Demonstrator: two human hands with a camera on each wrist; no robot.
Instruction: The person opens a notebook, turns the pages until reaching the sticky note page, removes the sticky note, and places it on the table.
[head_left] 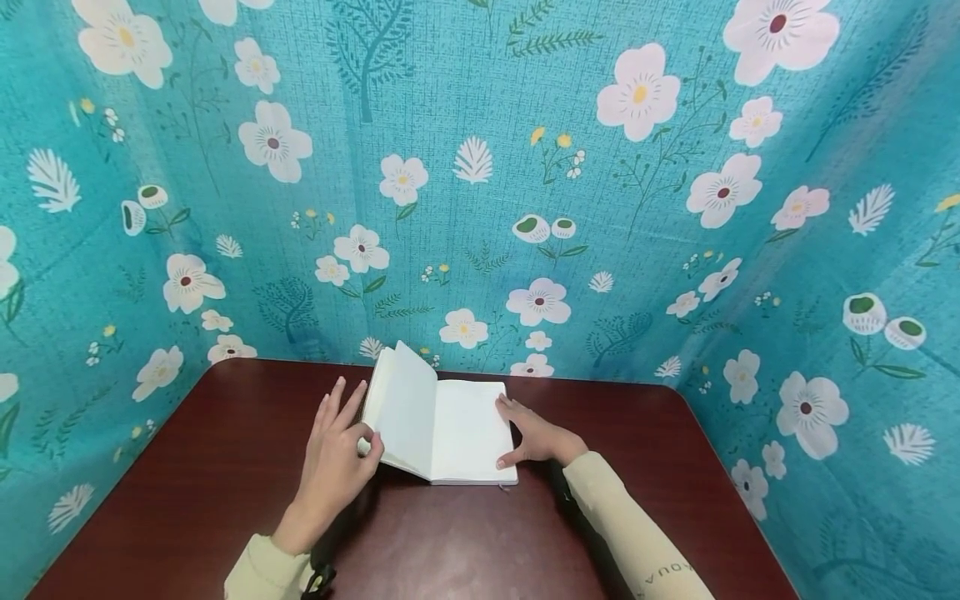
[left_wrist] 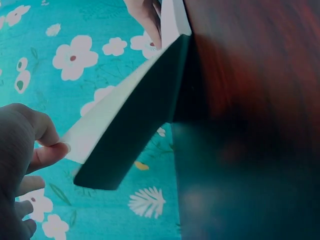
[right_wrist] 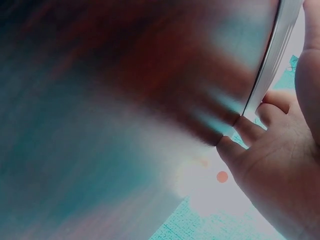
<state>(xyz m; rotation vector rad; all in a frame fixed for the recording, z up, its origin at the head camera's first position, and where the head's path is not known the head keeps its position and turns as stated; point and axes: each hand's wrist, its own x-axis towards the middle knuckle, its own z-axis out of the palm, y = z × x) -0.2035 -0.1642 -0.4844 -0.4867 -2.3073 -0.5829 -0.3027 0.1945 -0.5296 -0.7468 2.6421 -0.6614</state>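
An open notebook (head_left: 471,429) with blank white pages lies near the back edge of the table, its left side lifted at a slant. My left hand (head_left: 330,458) pinches the outer edge of the raised left pages between thumb and forefinger, other fingers spread. In the left wrist view, the dark cover (left_wrist: 130,115) slants up off the table beneath the pinched pages (left_wrist: 95,130). My right hand (head_left: 540,435) rests at the right side, thumb and fingers spread along the page's edge. The right wrist view shows some fingertips touching the tabletop beside the notebook (right_wrist: 272,55).
The dark red-brown table (head_left: 225,467) has a glossy surface. A blue-green floral curtain (head_left: 480,208) hangs behind it and along both sides. A short ribbon marker (head_left: 504,488) pokes out at the notebook's front edge.
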